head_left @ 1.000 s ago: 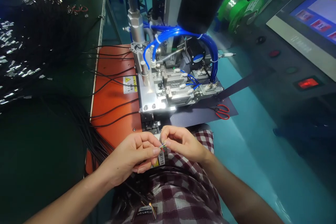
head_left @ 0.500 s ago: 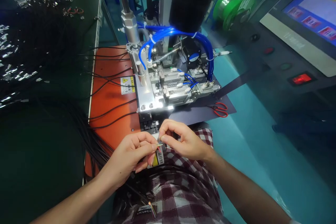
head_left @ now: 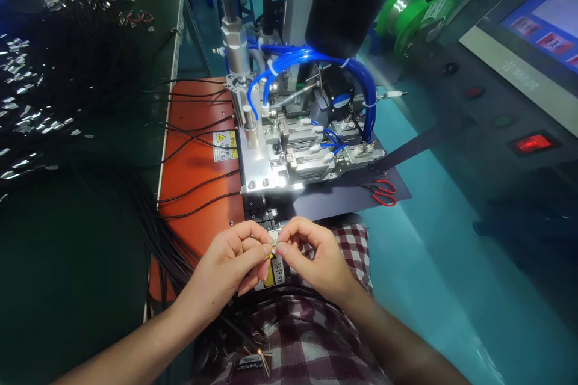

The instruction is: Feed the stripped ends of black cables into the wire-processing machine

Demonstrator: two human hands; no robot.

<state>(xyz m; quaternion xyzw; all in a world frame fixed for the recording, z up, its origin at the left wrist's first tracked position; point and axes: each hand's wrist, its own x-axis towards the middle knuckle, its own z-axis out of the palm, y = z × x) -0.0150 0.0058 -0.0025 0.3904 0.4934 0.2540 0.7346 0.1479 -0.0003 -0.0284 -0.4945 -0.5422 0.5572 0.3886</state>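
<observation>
My left hand [head_left: 235, 258] is closed, its thumb and fingertips pinching the thin coloured wires [head_left: 274, 243] at a cable's end. Against it, my right hand [head_left: 318, 255] pinches the same fine wires between thumb and forefinger. The fingertips of both hands nearly meet and cover most of the wires. Just beyond them is the black metal fixture [head_left: 264, 215] at the front of a machine with a silver plate [head_left: 256, 165]. Another cable end with bared thin wires [head_left: 262, 356] rests at my lap.
Black cables [head_left: 198, 179] run across the orange panel [head_left: 192, 150] into the machine. A heap of dark cables [head_left: 85, 72] lies on the left table. Red-handled scissors [head_left: 385, 192] lie on the dark plate. At right stand a control screen [head_left: 546, 24] and a green spool [head_left: 400, 12].
My right hand has come down and left to my left fingertips, and now pinches the wires there. The red wire that showed is hidden. The whole view has shifted slightly.
</observation>
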